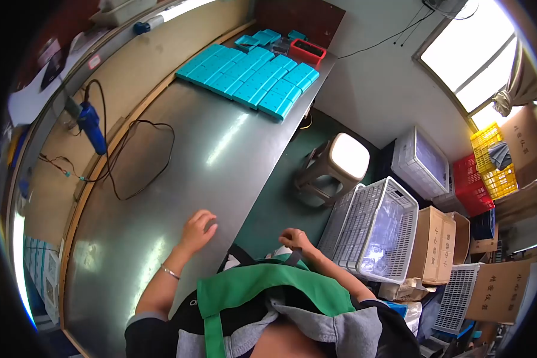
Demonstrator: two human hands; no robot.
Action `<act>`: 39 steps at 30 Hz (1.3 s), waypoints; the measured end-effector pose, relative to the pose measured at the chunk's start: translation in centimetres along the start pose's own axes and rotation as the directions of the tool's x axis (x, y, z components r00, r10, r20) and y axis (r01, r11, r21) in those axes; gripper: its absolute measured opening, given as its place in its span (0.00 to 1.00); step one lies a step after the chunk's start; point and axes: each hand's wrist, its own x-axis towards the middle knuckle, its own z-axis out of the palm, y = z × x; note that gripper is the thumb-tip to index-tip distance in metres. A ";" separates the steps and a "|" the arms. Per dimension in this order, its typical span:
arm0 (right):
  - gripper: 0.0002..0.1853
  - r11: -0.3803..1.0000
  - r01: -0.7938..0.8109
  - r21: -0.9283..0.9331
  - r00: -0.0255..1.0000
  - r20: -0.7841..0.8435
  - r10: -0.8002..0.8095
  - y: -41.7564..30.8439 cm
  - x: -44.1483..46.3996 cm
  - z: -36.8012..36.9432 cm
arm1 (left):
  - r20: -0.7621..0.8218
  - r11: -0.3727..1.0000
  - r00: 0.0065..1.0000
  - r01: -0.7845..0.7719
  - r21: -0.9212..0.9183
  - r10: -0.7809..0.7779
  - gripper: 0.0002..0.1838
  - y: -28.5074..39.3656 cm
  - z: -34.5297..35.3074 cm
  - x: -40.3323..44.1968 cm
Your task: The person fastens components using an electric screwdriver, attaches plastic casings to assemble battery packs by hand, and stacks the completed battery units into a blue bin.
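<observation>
My left hand (198, 231) hovers at the near edge of the metal table (161, 185), thumb and fingers apart, nothing between them. A bracelet circles that wrist. My right hand (296, 238) is off the table, in front of my body, above the green apron (274, 286) and a dark strap. Its fingers are curled in, and whatever they may hold is hidden. Toward the far end of the table, away from both hands, lie rows of turquoise plastic trays (244, 77). A red bin (307, 52) with dark contents stands just behind them.
A blue hand tool (91, 126) hangs at the left wall, its black cable (172, 152) looping onto the table. Right of the table are a stool (340, 158), a white crate (379, 232) with clear plastic pieces, cardboard boxes (434, 244) and red and yellow crates (472, 185).
</observation>
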 end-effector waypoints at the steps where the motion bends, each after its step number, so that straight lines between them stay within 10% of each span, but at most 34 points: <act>1: 0.16 0.990 -0.024 0.140 0.999 -0.021 0.027 1.8 1.6 -1.5 | 0.045 0.995 0.994 -0.101 0.014 0.100 0.11 -0.1 1.3 3.9; 4: 0.12 0.918 -0.202 0.342 0.977 0.003 0.214 3.4 6.1 -8.5 | 0.017 0.989 0.989 -0.146 -0.011 0.147 0.14 1.4 5.5 14.6; 15: 0.21 0.844 0.014 0.537 0.989 -0.130 0.066 -3.7 34.0 -36.6 | -0.192 0.990 0.974 0.132 0.058 -0.118 0.26 4.0 17.0 37.7; 28: 0.26 0.625 -0.080 0.777 0.984 -0.040 0.176 -8.2 51.2 -39.4 | -0.006 0.836 0.948 0.283 0.471 -0.317 0.50 -1.9 22.9 52.7; 31: 0.23 0.819 0.107 0.563 0.974 -0.224 0.026 -9.3 49.8 -41.3 | -0.038 0.841 0.943 0.313 0.442 -0.331 0.50 -2.5 23.3 52.9; 34: 0.24 0.953 0.296 -0.068 0.876 -0.377 -0.300 -9.6 48.7 -43.6 | -0.104 0.851 0.925 0.377 0.367 -0.365 0.49 -2.4 23.2 53.2; 39: 0.29 0.953 0.249 -0.174 0.960 -0.086 -0.266 -13.8 46.6 -42.5 | -0.034 0.797 0.809 0.569 -0.203 -0.587 0.44 -0.9 21.5 54.5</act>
